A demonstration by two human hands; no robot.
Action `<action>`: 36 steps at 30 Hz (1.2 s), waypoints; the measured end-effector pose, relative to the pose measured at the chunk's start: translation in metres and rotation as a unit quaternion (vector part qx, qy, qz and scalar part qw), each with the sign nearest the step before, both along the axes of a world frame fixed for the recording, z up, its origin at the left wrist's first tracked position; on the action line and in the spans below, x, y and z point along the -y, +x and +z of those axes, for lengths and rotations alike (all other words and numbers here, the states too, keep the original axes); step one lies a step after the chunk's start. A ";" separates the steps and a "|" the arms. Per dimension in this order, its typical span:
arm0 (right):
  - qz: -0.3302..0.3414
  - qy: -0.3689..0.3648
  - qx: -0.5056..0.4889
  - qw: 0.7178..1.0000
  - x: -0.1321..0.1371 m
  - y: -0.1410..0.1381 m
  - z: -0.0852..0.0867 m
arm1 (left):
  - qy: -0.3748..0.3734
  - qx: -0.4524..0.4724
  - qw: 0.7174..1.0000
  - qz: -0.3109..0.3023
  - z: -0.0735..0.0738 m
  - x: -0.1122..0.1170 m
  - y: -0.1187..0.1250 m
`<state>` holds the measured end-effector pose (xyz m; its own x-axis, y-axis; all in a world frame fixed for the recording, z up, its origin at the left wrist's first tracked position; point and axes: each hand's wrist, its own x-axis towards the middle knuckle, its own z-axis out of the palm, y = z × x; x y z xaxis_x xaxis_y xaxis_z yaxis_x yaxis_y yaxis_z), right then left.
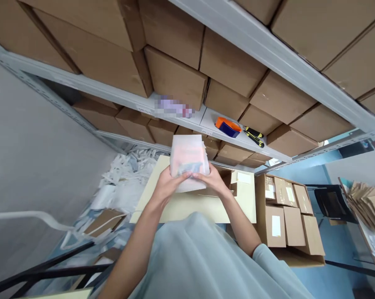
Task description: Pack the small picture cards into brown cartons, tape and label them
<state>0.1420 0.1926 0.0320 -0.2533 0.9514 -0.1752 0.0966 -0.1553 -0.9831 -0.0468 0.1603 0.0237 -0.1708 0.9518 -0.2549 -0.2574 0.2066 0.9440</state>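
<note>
Both of my hands hold a frosted translucent plastic packet (187, 157) upright in front of me; something pinkish and grey shows through it. My left hand (168, 182) grips its lower left edge with fingers curled. My right hand (213, 179) grips the lower right edge the same way. The packet hangs above a pale cream tabletop (187, 205), close to an open brown box (226, 176) behind my right hand.
Grey metal shelves (262, 45) packed with brown cartons rise ahead. An orange and blue tape dispenser (227, 126) and a yellow-black cutter (254, 136) lie on one shelf. A carton of small labelled boxes (287, 218) stands right. White paper scraps (122, 174) pile left.
</note>
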 end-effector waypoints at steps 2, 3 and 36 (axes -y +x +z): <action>-0.032 0.017 0.003 0.999 0.003 0.017 0.000 | -0.002 -0.035 0.999 0.005 -0.003 -0.004 0.027; -0.046 0.030 0.011 0.998 0.005 0.027 0.000 | -0.004 -0.057 0.998 0.007 -0.007 -0.007 0.040; 0.074 0.120 0.535 0.833 0.016 0.157 -0.021 | 0.101 -0.620 0.748 -0.216 -0.063 -0.027 0.043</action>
